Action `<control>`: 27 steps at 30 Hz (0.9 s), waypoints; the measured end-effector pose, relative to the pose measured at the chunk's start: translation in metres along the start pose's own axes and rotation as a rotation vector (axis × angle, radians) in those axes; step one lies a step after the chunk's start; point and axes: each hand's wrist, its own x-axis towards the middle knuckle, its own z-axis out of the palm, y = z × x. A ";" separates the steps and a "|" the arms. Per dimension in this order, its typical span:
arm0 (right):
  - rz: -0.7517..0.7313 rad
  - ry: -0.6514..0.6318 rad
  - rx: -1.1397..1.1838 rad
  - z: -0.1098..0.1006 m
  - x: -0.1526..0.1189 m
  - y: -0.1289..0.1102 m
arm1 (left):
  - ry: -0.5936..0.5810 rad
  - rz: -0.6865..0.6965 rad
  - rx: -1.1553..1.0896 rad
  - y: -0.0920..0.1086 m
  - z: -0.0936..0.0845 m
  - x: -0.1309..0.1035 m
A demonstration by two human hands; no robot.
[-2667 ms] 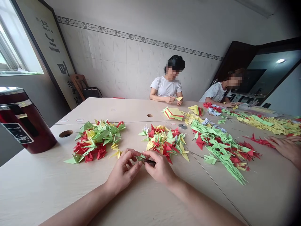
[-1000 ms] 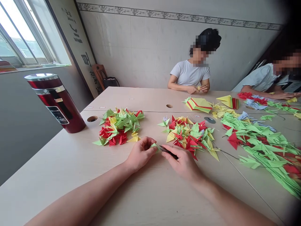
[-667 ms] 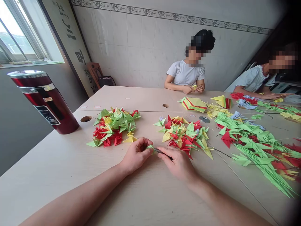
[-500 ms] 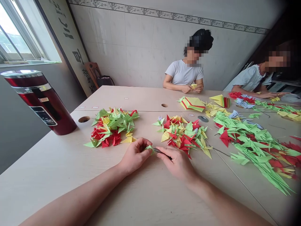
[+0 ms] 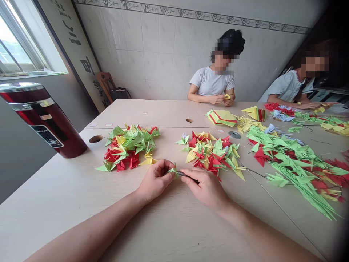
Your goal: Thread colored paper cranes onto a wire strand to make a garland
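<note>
Between the thumb and fingers of my left hand is a small green folded paper crane, partly covered by the fingertips. My right hand is closed round slim dark tweezers, whose tip meets the crane's right side. Just beyond my left hand lies a heap of green, red and yellow paper cranes. A second mixed pile of paper cranes is behind my right hand.
A red thermos stands at the table's left edge. Strung cranes spread over the right side, near a stack of coloured paper. Two people sit across the table, one with yellow paper in hand. The tabletop has round holes.
The view has shifted slightly. My hands keep the same grips, with the tweezers still at the green crane. The person opposite has raised the hands with the yellow paper a little.
</note>
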 end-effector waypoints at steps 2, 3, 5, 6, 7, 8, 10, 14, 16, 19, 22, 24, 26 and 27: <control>-0.006 0.003 -0.014 -0.001 0.000 -0.001 | -0.002 -0.002 -0.008 0.000 0.000 0.000; -0.006 0.004 -0.020 -0.001 0.001 -0.002 | -0.002 -0.003 -0.010 0.000 0.000 0.000; -0.003 -0.006 -0.024 -0.002 0.001 -0.003 | -0.003 -0.003 -0.012 0.000 0.000 0.000; 0.000 -0.012 -0.024 -0.002 0.001 -0.003 | -0.003 -0.004 -0.010 0.000 0.000 0.000; 0.003 -0.020 -0.025 -0.003 0.001 -0.003 | -0.005 -0.004 -0.009 -0.001 0.000 0.000; 0.006 -0.028 -0.027 -0.003 0.001 -0.003 | -0.006 -0.006 -0.007 -0.001 0.000 0.000; 0.011 -0.036 -0.037 -0.004 0.001 -0.003 | -0.009 -0.009 -0.005 -0.002 0.000 0.000; 0.005 -0.039 -0.057 -0.004 0.001 -0.001 | -0.019 -0.010 0.001 -0.004 0.000 0.000; -0.006 -0.041 -0.069 -0.004 0.000 0.000 | -0.020 -0.010 0.009 -0.003 0.000 0.000; -0.023 -0.044 -0.088 -0.004 0.000 0.000 | -0.017 -0.011 0.021 -0.001 0.000 0.000; -0.023 -0.035 -0.053 -0.005 0.001 0.001 | -0.006 -0.010 0.022 0.001 0.001 0.000; 0.003 -0.001 0.010 -0.006 0.003 0.002 | -0.006 -0.014 -0.003 0.001 0.001 -0.001; 0.059 0.047 0.088 -0.006 0.004 0.003 | -0.016 -0.019 -0.043 0.000 0.002 -0.002; 0.097 0.067 0.143 -0.006 0.005 0.004 | -0.025 -0.016 -0.057 -0.002 0.002 -0.002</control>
